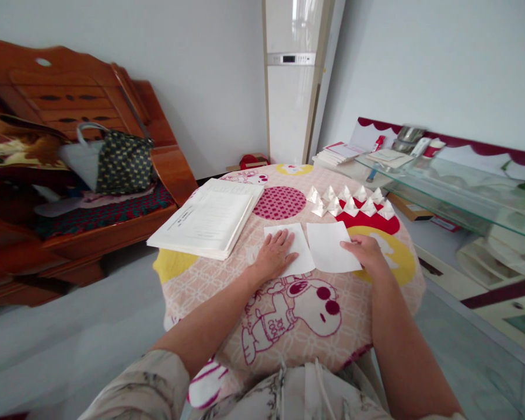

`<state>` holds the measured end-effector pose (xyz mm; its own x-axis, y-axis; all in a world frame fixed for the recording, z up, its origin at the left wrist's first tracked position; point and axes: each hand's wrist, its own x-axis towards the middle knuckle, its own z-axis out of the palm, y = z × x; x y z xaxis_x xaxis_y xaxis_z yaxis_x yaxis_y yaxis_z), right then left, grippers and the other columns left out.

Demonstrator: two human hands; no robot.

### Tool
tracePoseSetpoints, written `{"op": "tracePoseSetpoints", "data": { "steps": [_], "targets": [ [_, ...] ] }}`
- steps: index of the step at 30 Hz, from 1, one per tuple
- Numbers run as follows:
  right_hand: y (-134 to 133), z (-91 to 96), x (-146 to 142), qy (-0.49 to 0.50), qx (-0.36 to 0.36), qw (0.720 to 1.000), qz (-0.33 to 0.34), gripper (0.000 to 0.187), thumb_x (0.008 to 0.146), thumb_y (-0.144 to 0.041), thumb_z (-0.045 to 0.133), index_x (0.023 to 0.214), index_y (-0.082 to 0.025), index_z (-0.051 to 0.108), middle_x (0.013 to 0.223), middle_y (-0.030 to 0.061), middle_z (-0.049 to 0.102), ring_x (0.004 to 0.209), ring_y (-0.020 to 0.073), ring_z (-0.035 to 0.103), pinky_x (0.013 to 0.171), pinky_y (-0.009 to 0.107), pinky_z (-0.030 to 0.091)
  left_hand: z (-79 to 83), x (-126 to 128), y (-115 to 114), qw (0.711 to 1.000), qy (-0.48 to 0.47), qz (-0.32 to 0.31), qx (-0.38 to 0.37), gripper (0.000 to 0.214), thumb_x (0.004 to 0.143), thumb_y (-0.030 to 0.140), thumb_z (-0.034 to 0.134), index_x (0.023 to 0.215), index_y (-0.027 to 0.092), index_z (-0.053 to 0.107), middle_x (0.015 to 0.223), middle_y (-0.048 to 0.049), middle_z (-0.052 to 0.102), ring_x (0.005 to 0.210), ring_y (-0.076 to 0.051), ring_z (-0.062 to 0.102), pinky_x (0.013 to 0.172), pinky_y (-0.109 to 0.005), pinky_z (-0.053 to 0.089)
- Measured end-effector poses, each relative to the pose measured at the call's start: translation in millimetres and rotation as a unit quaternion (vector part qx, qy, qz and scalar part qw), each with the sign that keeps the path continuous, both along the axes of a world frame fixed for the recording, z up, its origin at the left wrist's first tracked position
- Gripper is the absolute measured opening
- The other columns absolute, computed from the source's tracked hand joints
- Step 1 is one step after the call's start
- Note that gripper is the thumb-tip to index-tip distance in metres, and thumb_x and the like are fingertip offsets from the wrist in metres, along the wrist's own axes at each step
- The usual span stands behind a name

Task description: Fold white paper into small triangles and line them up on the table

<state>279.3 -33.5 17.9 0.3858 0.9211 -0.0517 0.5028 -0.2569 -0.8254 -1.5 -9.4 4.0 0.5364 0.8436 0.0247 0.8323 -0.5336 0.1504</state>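
Note:
Two white paper sheets lie side by side on a small table covered with a pink cartoon cloth (289, 326). My left hand (275, 254) lies flat, fingers spread, on the left sheet (298, 245). My right hand (366, 252) rests on the lower right edge of the right sheet (330, 245), fingers curled and pinching its edge. Behind the sheets, a row of several small folded white paper shapes (352, 202) stands on the cloth.
A thick stack of printed paper (210, 219) sits at the table's left. A wooden bench (70, 175) with a dotted bag (120, 160) stands on the left. A glass shelf (455, 186) with clutter runs along the right. A white standing unit (291, 81) is behind.

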Motion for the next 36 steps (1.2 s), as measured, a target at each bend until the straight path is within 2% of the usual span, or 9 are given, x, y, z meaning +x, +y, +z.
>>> {"op": "tracePoseSetpoints", "data": {
  "steps": [3, 9, 18, 31, 36],
  "targets": [
    [-5.3, 3.4, -0.7, 0.088, 0.002, 0.996, 0.022, 0.029, 0.063, -0.023, 0.072, 0.090, -0.013, 0.074, 0.072, 0.0057, 0.075, 0.062, 0.0200, 0.066, 0.056, 0.027, 0.048, 0.8, -0.2, -0.4, 1.000, -0.003, 0.001, 0.000, 0.062, 0.103, 0.046, 0.035, 0.157, 0.014, 0.031, 0.164, -0.0154, 0.026, 0.153, -0.030, 0.023, 0.124, -0.050, 0.020],
    [-7.9, 9.4, -3.7, 0.119, -0.005, 0.993, -0.004, 0.018, 0.063, -0.016, 0.070, 0.081, -0.015, 0.075, 0.073, 0.0056, 0.076, 0.063, 0.0203, 0.068, 0.055, 0.026, 0.051, -0.9, 0.0, 0.6, 1.000, -0.005, -0.001, -0.002, 0.063, 0.103, 0.047, 0.035, 0.157, 0.014, 0.030, 0.164, -0.0152, 0.025, 0.153, -0.030, 0.022, 0.124, -0.051, 0.019],
    [-5.1, 1.2, 4.9, 0.142, -0.014, 0.990, -0.012, 0.022, 0.061, -0.017, 0.072, 0.082, -0.014, 0.076, 0.070, 0.0049, 0.076, 0.055, 0.0179, 0.065, 0.047, 0.024, 0.047, -2.7, -1.1, 1.3, 1.000, -0.004, 0.001, 0.003, 0.063, 0.103, 0.047, 0.034, 0.157, 0.014, 0.030, 0.165, -0.0151, 0.025, 0.153, -0.030, 0.023, 0.124, -0.051, 0.019],
    [-8.8, 7.4, 4.2, 0.160, -0.020, 0.987, -0.025, 0.020, 0.061, -0.016, 0.073, 0.081, -0.014, 0.074, 0.062, 0.0021, 0.072, 0.048, 0.0145, 0.059, 0.041, 0.022, 0.040, -5.4, -0.7, 2.4, 1.000, -0.001, 0.001, 0.014, 0.063, 0.103, 0.048, 0.033, 0.157, 0.015, 0.030, 0.164, -0.0150, 0.028, 0.153, -0.029, 0.024, 0.124, -0.050, 0.021],
    [-9.8, 9.3, 5.3, 0.151, -0.019, 0.988, -0.022, 0.020, 0.060, -0.017, 0.073, 0.081, -0.014, 0.074, 0.061, 0.0017, 0.071, 0.049, 0.0145, 0.059, 0.043, 0.022, 0.043, -5.6, -0.8, 2.6, 1.000, 0.001, 0.002, 0.015, 0.063, 0.103, 0.048, 0.032, 0.157, 0.016, 0.030, 0.164, -0.0142, 0.027, 0.153, -0.029, 0.024, 0.124, -0.050, 0.021]
  ]
}}
